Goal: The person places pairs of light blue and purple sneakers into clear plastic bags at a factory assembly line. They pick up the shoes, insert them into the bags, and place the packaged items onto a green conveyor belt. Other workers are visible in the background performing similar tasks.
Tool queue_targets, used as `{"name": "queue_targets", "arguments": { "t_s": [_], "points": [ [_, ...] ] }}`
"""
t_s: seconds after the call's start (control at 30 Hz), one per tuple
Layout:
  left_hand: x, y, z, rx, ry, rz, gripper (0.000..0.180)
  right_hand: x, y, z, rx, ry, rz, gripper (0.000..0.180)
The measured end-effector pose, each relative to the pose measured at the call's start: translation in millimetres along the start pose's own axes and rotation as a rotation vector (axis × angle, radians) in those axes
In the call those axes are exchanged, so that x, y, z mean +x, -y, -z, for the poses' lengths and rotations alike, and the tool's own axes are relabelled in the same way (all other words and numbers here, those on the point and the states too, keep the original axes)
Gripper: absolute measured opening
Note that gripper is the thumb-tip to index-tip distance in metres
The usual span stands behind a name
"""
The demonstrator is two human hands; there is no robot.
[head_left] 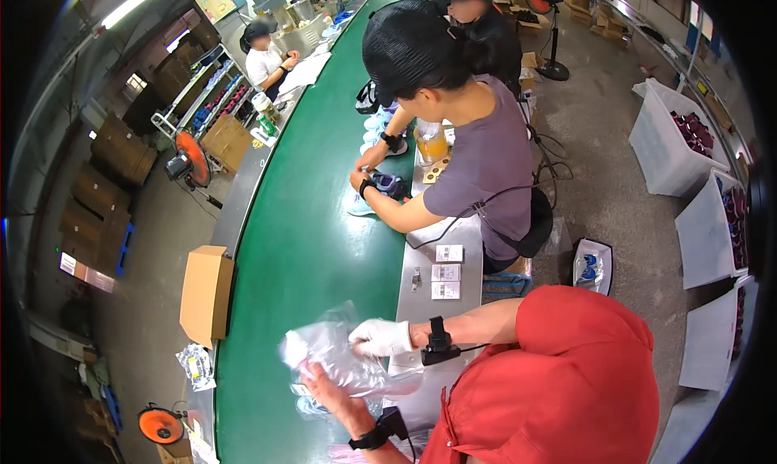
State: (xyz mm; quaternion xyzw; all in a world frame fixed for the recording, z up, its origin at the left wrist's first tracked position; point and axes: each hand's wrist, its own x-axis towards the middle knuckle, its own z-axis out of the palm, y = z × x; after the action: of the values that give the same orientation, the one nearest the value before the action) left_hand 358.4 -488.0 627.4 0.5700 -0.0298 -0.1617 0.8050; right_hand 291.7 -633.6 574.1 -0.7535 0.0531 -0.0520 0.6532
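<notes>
A crumpled clear plastic bag [336, 347] is held over the green conveyor belt [283, 245]. Its far-left end looks whitish, and what is inside cannot be made out. My bare left hand [328, 391] grips the bag's lower side, fingers bent around it. My right hand [380, 338], in a white glove, is closed on the film at the upper side. Beneath the bag, partly hidden, lies something pale blue in clear wrapping [312, 407]. Pinkish plastic film [348, 453] shows at the belt's near edge.
A co-worker [494, 152] in purple handles shoes [392, 186] on the belt. Several label stacks [446, 273] lie on the metal side table [413, 302]. Across the belt stand a cardboard box [205, 294] and a silvery packet [196, 367]. White bins [668, 148] line the right.
</notes>
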Motion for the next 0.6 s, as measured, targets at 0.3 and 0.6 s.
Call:
{"name": "queue_targets", "arguments": {
  "t_s": [0.3,0.6],
  "points": [
    [-4.0,13.7,42.5,0.423,-0.209,-0.348,0.023,-36.4,32.1,2.1,-0.97,-0.473,0.496,0.024],
    [-95.5,3.2,-24.3,0.469,0.51,-0.022,0.019,13.5,-92.8,-17.9,-0.179,-0.079,0.279,0.019]
  ]
}}
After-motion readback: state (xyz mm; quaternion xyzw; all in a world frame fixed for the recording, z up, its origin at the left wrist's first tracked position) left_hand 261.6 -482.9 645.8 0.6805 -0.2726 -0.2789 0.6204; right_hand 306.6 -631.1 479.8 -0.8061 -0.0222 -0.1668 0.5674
